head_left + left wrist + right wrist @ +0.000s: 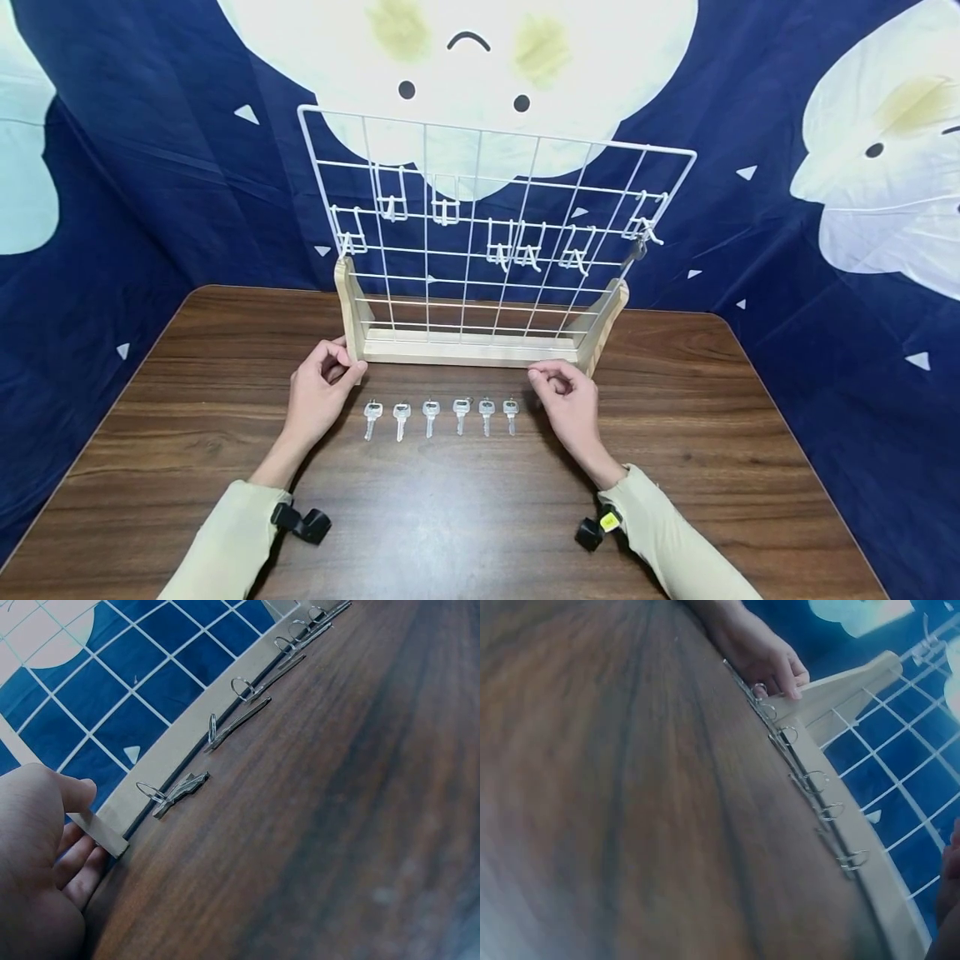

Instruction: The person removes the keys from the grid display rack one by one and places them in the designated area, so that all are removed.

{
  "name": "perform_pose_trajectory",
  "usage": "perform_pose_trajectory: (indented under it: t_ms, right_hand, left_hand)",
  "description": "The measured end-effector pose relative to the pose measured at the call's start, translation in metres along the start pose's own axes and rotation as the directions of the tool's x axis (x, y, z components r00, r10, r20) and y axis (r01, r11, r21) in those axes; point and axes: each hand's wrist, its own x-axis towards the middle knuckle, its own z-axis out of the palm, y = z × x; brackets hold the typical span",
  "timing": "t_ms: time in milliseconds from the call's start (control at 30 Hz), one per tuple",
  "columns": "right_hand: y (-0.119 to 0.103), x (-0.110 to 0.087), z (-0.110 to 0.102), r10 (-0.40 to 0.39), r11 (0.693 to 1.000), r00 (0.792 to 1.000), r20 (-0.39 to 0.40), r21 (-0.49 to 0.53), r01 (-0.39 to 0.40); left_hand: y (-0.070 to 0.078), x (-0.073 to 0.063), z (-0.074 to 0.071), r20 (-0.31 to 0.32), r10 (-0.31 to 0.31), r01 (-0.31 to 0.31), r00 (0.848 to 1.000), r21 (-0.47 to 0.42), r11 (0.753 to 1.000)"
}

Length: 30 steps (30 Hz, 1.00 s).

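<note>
A white wire grid rack [480,225] stands in a pale wooden base [465,354] on the table. The left hand [318,396] pinches the front of the base's left end piece, thumb on the near side and fingers around its outer side, as the left wrist view shows. Before the base's right end, the right hand [566,404] has loosely curled fingers, with nothing seen between them; only a strip of it shows in the right wrist view. Several silver keys [431,417] with small rings lie in a row on the table between the hands, ring ends toward the base.
Several white hooks [498,252] hang on the grid at different heights. A small metal thing [637,250] hangs at the rightmost hook. The brown wooden table [450,533] extends around the stand, with a dark blue curtain [187,167] behind it.
</note>
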Motion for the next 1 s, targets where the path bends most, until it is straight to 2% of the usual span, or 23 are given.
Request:
perform_pose_trajectory:
  t_ms: [200,400,767,1000]
  right_hand:
    - [-0.021,0.009,-0.007,-0.108,0.994,0.992,-0.06,0.011,0.108]
    - [-0.042,0.019,-0.018,-0.206,0.976,0.972,-0.113,0.042,0.211]
    - [-0.073,0.033,-0.038,-0.213,0.969,0.953,-0.214,0.08,0.234]
    - [-0.091,0.048,-0.052,-0.26,0.948,0.912,-0.318,0.094,0.304]
  left_hand:
    - [0.002,0.002,0.0,-0.002,0.01,-0.01,1.0,0.003,1.0]
    - [0.002,0.002,0.0,0.001,0.012,-0.012,1.0,-0.005,1.0]
    - [-0.003,-0.001,-0.002,0.001,0.002,-0.002,1.0,-0.018,1.0]
    - [-0.004,0.0,-0.001,0.008,0.015,-0.015,1.0,-0.025,1.0]
